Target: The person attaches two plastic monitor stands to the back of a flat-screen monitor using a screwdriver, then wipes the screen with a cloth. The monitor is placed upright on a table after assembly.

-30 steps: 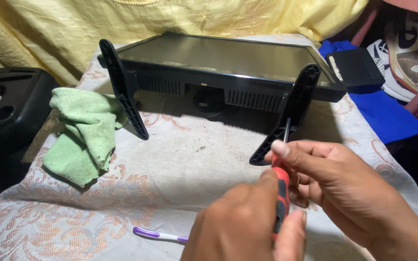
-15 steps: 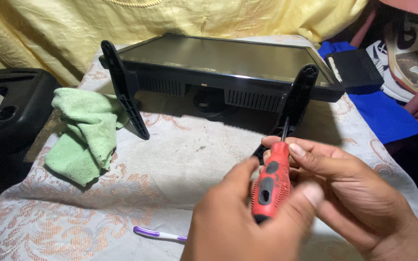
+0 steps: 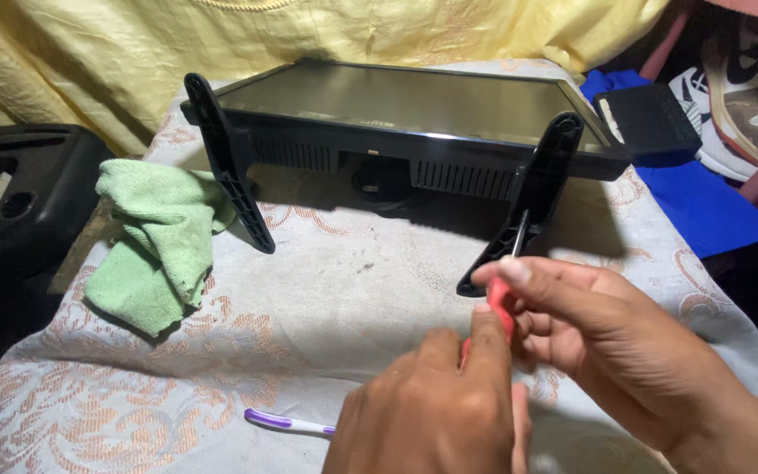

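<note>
A black flat screen (image 3: pixel 396 105) lies face up on the patterned cloth, with two black stand legs: the left leg (image 3: pixel 225 162) and the right leg (image 3: pixel 532 197). Both my hands grip a red-handled screwdriver (image 3: pixel 500 303). Its thin shaft points up against the right stand leg. My left hand (image 3: pixel 436 399) wraps the lower part of the handle, hiding most of it. My right hand (image 3: pixel 611 338) pinches the handle's upper end with fingers and thumb.
A green rag (image 3: pixel 160 246) lies crumpled at the left. A purple-and-white toothbrush (image 3: pixel 287 423) rests near the front edge. A black plastic cover (image 3: pixel 19 202) sits far left. Yellow fabric (image 3: pixel 89 44) hangs behind; blue cloth (image 3: pixel 704 206) and shoes (image 3: pixel 739 88) are at right.
My left hand has turned over the handle, so the red grip that showed half a second ago is mostly covered again. The screwdriver stays at the right leg.
</note>
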